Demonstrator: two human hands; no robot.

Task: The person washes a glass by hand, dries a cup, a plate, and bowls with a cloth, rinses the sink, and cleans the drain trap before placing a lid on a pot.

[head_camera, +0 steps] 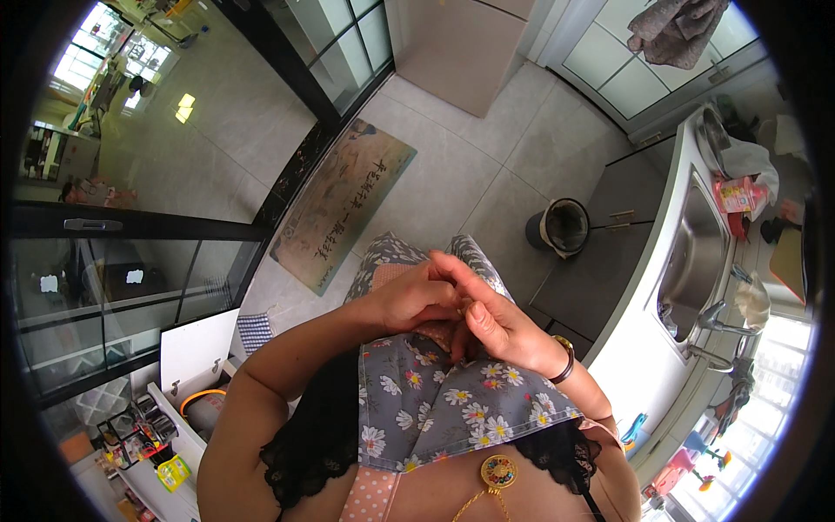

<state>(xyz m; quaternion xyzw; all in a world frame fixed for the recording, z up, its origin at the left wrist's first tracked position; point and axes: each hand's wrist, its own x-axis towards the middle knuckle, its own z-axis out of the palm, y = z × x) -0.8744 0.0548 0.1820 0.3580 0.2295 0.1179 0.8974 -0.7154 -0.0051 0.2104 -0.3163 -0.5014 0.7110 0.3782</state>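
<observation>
My left hand (pixel 414 297) and my right hand (pixel 505 323) meet at waist height in front of my body. The left fingers are curled in against the right palm and fingers. Whether anything small lies between them is hidden. A watch (pixel 565 359) circles my right wrist. Just below the hands hangs the grey daisy-print apron (pixel 443 411), its bib bunched near the fingers. An apron strap with pink polka dots (pixel 370 492) runs up my chest. Patterned trousers (pixel 385 261) show beyond the hands.
A printed floor mat (pixel 346 202) lies by the black-framed sliding door (pixel 150 222). To the right stand a lined waste bin (pixel 558 228) and a white counter (pixel 626 352) with a steel sink (pixel 695 261). An open white cabinet door (pixel 196 349) is at left.
</observation>
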